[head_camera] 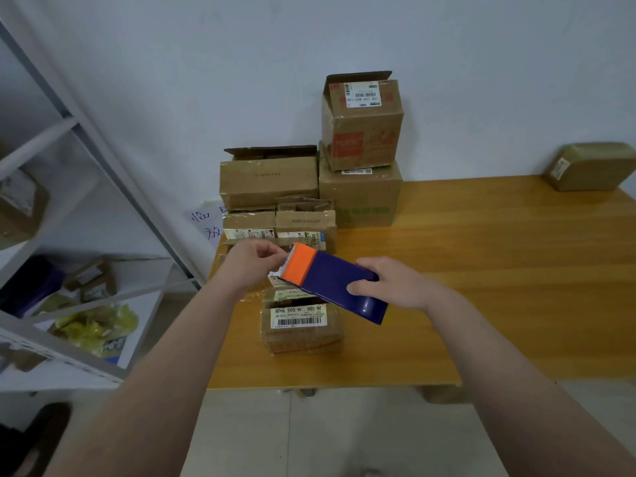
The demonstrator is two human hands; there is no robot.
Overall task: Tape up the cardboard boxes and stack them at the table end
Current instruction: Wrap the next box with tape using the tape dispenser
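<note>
At centre frame, a person's right hand (pixel 389 282) grips the dark blue body of a tape dispenser (pixel 335 284), while the left hand (pixel 253 261) pinches at its orange, toothed end, fingers closed near the blade. Directly beneath the dispenser, a small labelled cardboard box (pixel 302 325) sits on the wooden table (pixel 499 270). Beyond the hands, at upper centre, stacked boxes (pixel 359 160) stand against the white wall, and a lone package (pixel 590 166) rests at upper right
</note>
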